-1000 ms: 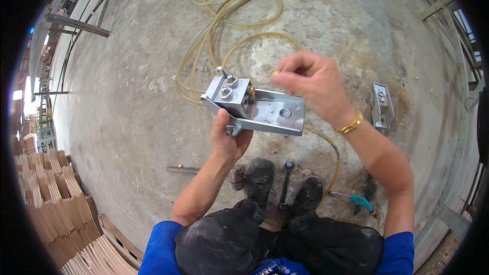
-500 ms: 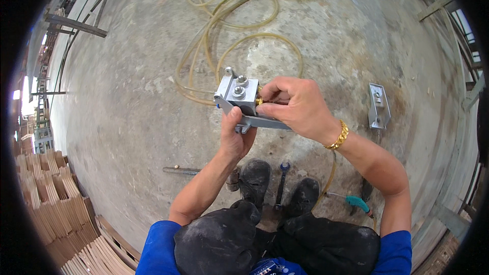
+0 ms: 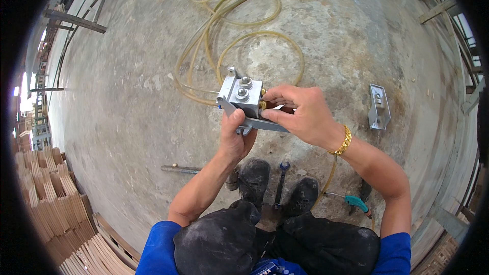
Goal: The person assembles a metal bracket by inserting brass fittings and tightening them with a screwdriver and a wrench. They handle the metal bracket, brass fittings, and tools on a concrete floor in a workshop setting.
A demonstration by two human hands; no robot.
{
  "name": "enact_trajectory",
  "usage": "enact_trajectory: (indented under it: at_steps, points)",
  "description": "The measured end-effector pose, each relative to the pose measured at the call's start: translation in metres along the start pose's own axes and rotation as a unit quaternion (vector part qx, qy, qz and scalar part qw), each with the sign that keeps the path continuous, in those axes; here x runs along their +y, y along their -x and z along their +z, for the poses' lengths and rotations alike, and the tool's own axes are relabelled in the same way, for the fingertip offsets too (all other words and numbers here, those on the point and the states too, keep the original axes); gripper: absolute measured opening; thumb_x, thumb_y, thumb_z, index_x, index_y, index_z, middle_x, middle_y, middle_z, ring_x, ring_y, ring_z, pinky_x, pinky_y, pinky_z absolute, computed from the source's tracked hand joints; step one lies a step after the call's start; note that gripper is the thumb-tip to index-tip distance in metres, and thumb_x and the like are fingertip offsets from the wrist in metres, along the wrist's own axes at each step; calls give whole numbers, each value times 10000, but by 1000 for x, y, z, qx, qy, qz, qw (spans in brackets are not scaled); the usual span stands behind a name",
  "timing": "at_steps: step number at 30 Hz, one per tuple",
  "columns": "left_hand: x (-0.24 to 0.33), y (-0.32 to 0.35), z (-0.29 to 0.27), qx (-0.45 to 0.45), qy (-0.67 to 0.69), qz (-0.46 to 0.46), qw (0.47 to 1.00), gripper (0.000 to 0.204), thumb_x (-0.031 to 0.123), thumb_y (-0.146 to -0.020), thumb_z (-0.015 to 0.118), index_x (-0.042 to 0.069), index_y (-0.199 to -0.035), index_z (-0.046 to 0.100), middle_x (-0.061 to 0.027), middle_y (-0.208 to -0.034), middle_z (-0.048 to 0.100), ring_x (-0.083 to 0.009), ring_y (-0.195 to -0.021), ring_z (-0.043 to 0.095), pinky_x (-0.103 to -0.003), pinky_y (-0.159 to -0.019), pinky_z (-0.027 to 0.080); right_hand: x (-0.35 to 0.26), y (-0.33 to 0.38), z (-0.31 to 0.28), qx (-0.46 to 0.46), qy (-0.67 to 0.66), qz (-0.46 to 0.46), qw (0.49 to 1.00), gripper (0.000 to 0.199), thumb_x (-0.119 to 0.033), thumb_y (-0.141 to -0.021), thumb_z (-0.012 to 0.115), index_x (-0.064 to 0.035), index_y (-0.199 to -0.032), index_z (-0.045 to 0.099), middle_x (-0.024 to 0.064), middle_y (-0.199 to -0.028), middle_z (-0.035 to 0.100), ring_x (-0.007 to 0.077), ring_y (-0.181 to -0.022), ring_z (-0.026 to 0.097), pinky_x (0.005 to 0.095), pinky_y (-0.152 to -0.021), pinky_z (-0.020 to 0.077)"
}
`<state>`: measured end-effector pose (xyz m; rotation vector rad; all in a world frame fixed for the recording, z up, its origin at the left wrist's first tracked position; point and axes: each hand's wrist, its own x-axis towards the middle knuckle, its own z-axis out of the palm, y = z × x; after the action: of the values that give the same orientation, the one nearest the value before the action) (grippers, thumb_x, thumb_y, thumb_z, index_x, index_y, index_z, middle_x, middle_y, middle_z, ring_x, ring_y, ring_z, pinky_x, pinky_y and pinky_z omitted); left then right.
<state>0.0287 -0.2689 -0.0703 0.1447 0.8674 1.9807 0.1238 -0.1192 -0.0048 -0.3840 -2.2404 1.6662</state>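
My left hand (image 3: 236, 135) is closed round the near side of a silver metal valve block (image 3: 246, 103) on a grey bracket. The thumb presses its edge, while the other fingers are hidden underneath. Two round plungers (image 3: 244, 87) stick up from its top. Brass fittings (image 3: 263, 104) project from the right side, and my right hand (image 3: 300, 112) pinches the nearer one between thumb and index finger. Yellowish clear hoses (image 3: 204, 101) run into the left side of the block. The whole unit is held above the concrete floor, in front of my knees.
Coiled hoses (image 3: 277, 18) spread over the floor ahead. An angled metal cover (image 3: 378, 107) lies to the right. Near my shoes are a wrench (image 3: 280, 186), a hammer (image 3: 181, 169) and a teal air blow gun (image 3: 356, 202). Stacked wooden pieces (image 3: 56, 198) stand at left.
The valve block and both hands have shifted very slightly to the right in view. My right fingers stay at the brass fitting, with the hand turned a little.
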Motion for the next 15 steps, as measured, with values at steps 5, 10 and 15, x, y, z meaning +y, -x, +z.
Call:
enact_trajectory:
  at_steps: [5, 10, 15]
  points:
    - [0, 0, -1, 4, 2, 3, 1000, 728, 386, -779, 726, 48, -1310, 359, -88, -1211, 511, -216, -1137, 521, -381, -995, 416, -2, 0, -2, -9, 95, -45, 994, 203, -178, -811, 676, -12, -926, 655, 133, -813, 660, 273, -718, 630, 350, -641, 489]
    - [1, 0, 2, 8, -9, 2, 1000, 727, 386, -767, 735, 46, -1294, 369, -89, -1190, 516, -215, -1123, 526, -376, -974, 431, 6, -2, -2, -10, 166, -103, 981, 211, -236, -844, 644, -27, -816, 637, 113, -720, 600, 292, -754, 548, 400, -707, 439]
    - [0, 2, -1, -9, -18, -8, 1000, 710, 376, -762, 740, 29, -1273, 389, -94, -1161, 529, -205, -1090, 545, -370, -947, 447, 4, -4, -11, -74, 183, -129, 972, 240, -250, -843, 642, -25, -770, 607, 116, -711, 585, 293, -758, 550, 393, -722, 420]
